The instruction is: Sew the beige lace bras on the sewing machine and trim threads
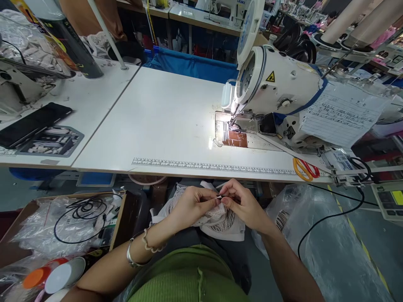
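Note:
My left hand [192,202] and my right hand [242,203] meet over my lap, below the table's front edge. Both pinch a small piece at the edge of a white lace fabric [217,220] that lies bunched on my lap. The fingers of each hand are closed together at the same spot. What exactly sits between the fingertips is too small to make out. Bracelets ring my left wrist [140,249].
A white sewing machine [277,88] stands on the white table [163,121], its lamp lit over the needle plate. Orange-handled scissors [305,167] lie near the front edge. A cardboard box [72,222] with bags and cable sits at left, a plastic bag [315,235] at right.

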Available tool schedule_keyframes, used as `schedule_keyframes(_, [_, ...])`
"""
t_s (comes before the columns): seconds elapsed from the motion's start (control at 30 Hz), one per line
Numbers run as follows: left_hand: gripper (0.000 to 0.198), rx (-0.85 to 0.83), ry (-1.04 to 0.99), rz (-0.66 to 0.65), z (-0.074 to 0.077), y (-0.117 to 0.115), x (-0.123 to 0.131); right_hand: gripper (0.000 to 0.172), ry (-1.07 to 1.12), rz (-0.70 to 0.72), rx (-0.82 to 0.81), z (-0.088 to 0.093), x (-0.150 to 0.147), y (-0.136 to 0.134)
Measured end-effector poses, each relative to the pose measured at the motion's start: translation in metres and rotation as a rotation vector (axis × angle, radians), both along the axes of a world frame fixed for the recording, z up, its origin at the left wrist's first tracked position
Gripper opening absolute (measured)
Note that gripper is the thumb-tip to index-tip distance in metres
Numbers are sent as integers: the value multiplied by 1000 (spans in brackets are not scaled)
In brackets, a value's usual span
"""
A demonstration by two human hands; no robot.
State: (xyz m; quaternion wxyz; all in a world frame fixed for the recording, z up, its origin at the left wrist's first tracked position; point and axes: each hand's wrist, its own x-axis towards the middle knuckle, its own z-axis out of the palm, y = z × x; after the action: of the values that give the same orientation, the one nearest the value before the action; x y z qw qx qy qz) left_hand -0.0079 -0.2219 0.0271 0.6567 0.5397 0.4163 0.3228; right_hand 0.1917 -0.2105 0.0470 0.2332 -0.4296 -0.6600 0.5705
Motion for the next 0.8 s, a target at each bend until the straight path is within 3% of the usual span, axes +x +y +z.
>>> schedule_keyframes(0.2, [32,-7,-2,32,-1,-2,1,36,22,-87,-10,-4,-5,-2])
schedule_keyframes(0.33, [29,-13,-2,87,0,-3,-1,43,152,-250,45,-13,6,-2])
schedule_keyframes(0.4, [27,-13,-4,111,2,-2,-2,50,129,-255,91,-19,15,-2])
schedule_keyframes(0.47, [26,-9,-26,138,5,-2,-3,52,-33,-145,108,-26,21,-4])
schedule_keyframes(0.57, [24,-2,-54,178,8,-2,-8,41,-303,61,100,-34,24,-8])
schedule_keyframes(0.63, [25,15,-47,172,8,0,-14,40,-331,163,135,-31,23,-11])
schedule_keyframes(0.7, [24,99,-47,162,5,4,-21,48,-206,247,226,-20,21,-13])
schedule_keyframes(0.8, [34,264,-188,92,-6,10,-24,58,221,393,370,0,15,-20])
